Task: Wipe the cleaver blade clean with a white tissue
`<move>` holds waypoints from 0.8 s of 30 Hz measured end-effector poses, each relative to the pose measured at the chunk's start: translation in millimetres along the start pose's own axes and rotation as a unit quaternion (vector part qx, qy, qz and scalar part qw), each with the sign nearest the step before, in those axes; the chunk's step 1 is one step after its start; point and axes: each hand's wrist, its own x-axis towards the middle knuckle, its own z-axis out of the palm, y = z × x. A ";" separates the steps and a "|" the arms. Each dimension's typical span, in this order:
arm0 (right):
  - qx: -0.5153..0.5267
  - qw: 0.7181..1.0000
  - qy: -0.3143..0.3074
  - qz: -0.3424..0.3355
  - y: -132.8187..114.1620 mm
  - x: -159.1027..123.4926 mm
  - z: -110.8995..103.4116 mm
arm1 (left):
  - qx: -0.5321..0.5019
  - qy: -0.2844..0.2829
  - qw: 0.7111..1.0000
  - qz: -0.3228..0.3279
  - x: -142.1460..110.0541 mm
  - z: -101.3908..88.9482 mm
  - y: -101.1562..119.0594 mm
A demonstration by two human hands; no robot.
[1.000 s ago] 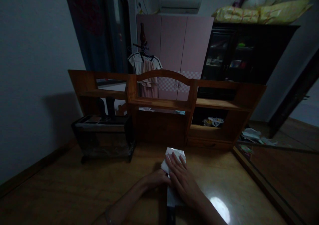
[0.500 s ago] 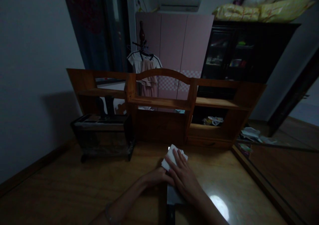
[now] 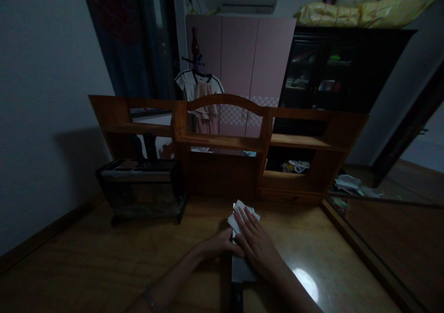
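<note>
A folded white paper (image 3: 239, 211) lies on the glossy wooden desk (image 3: 104, 262) in front of the shelf unit. My right hand (image 3: 256, 243) lies flat on it, fingers stretched out and pressed down on the sheet. My left hand (image 3: 218, 246) rests beside it on the left, fingers curled at the paper's near left edge; what they pinch is hard to make out in the dim light. A dark flat object (image 3: 239, 276) sits under my wrists.
A wooden shelf unit (image 3: 225, 142) stands across the back of the desk. A dark wire basket (image 3: 142, 188) sits at its left. Papers (image 3: 350, 183) lie at the right edge. Behind are a pink wardrobe (image 3: 243, 63) and a dark cabinet (image 3: 329, 72).
The paper under my right hand has turned slightly and looks more tightly folded. Both hands stayed in the same spot, and the view shifted a little.
</note>
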 end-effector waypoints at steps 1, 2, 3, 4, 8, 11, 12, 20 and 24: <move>-0.001 1.000 0.001 -0.005 0.3 -0.4 -0.1 | 0.001 0.004 1.000 -0.010 0.3 -0.9 -2.0; -0.003 1.000 0.003 -0.010 0.7 -0.8 -0.2 | 0.002 0.008 1.000 -0.021 0.7 -1.9 -4.3; -0.005 1.000 0.004 -0.015 1.1 -1.0 -0.3 | 0.005 0.012 0.999 -0.032 1.3 -3.1 -6.8; -0.006 1.000 0.006 -0.018 1.5 -1.1 -0.3 | 0.008 0.015 0.999 -0.038 1.9 -4.2 -9.1; -0.005 1.000 0.003 -0.021 2.5 -0.3 -0.4 | 0.003 0.012 1.000 -0.016 2.8 -4.7 -10.2; -0.004 1.000 -0.001 -0.011 2.1 0.4 -0.3 | -0.005 0.002 1.000 -0.010 1.4 -1.5 -3.4; -0.005 1.000 -0.002 -0.008 1.9 0.5 -0.1 | -0.001 0.002 1.000 -0.015 0.8 -0.5 -1.0; 0.032 0.997 0.052 0.052 12.6 -1.8 10.4 | -0.010 0.003 1.000 -0.013 -0.7 -0.4 -0.3; 0.096 0.986 0.080 0.110 24.6 -5.8 20.1 | -0.035 -0.003 0.999 -0.026 -1.0 -0.1 -0.7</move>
